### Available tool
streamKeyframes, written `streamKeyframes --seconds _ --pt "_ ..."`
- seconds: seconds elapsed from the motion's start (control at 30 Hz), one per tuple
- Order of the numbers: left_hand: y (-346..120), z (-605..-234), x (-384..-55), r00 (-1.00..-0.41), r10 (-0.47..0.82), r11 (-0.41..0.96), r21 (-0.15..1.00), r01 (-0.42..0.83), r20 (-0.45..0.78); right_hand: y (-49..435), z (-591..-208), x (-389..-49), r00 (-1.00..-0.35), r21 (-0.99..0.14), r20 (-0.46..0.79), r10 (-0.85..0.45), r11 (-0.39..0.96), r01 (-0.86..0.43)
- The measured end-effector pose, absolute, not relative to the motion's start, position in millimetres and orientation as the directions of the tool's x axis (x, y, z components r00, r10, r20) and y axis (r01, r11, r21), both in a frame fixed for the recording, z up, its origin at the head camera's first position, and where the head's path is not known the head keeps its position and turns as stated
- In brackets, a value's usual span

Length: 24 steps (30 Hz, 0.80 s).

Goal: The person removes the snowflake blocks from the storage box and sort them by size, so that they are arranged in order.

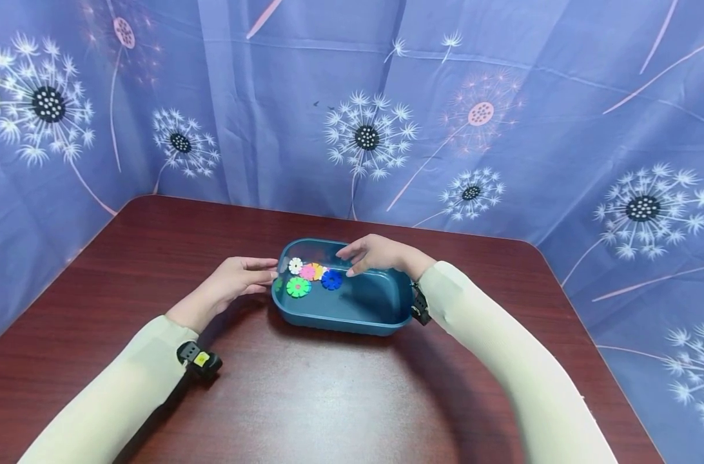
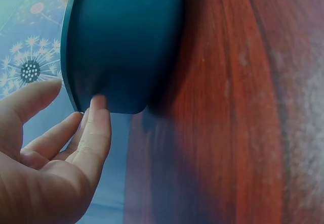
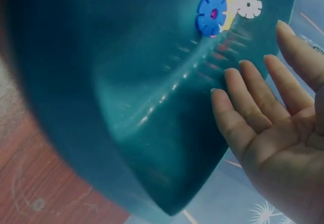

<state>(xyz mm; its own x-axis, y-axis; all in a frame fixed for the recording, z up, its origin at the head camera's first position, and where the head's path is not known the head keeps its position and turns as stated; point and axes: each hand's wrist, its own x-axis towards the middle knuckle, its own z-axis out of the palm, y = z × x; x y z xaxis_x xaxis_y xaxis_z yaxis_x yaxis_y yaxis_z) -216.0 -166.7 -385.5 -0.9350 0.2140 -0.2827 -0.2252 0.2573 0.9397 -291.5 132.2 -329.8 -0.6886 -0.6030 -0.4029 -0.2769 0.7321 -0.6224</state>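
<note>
In the head view, a blue-green tub (image 1: 340, 321) sits on the worktop (image 1: 329, 399), with flower-shaped pieces in its left part: a white piece (image 1: 295, 266), a pink piece (image 1: 308, 272), a green piece (image 1: 298, 287) and a blue piece (image 1: 331, 280), plus some yellow among them. The left hand (image 1: 233, 283) is at the tub's left end, fingers extended; the right hand (image 1: 381, 251) hangs over the far side, fingers loosely bent, holding nothing.

In the left wrist view, the fingers and thumb are wide apart, one fingertip overlapping the tub's outer wall; whether it presses there I cannot tell. The smooth wall looks like stiff, light plastic, probably a little slippery, so the rim at each end seems the best hold.

In the right wrist view, the fingers are spread, gripping nothing. The pieces look thin, light, rigid and hardly fragile; pinching one by its notched edge should suit better than pressing its flat face.
</note>
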Motion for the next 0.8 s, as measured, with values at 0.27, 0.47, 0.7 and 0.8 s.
streamKeyframes --seconds 0.27,0.47,0.7,0.8 --pt "-165.0 -388.5 -217.4 -0.932 0.206 0.256 0.936 -0.244 -0.299 126.5 -326.5 -294.8 -0.669 -0.592 -0.455 -0.588 0.761 -0.266" --pt "-165.7 -388.9 -216.1 -0.933 0.194 0.262 0.933 -0.247 -0.302 116.2 -326.9 -299.0 -0.638 -0.572 -0.508 -0.579 0.781 -0.253" --pt "-164.7 -388.8 -217.6 -0.938 0.197 0.244 0.941 -0.236 -0.286 106.2 -332.4 -301.6 -0.611 -0.535 -0.577 -0.542 0.816 -0.218" --pt "-164.4 -388.2 -217.4 -0.938 0.199 0.239 0.943 -0.233 -0.282 103.3 -334.7 -302.3 -0.613 -0.521 -0.590 -0.525 0.828 -0.208"
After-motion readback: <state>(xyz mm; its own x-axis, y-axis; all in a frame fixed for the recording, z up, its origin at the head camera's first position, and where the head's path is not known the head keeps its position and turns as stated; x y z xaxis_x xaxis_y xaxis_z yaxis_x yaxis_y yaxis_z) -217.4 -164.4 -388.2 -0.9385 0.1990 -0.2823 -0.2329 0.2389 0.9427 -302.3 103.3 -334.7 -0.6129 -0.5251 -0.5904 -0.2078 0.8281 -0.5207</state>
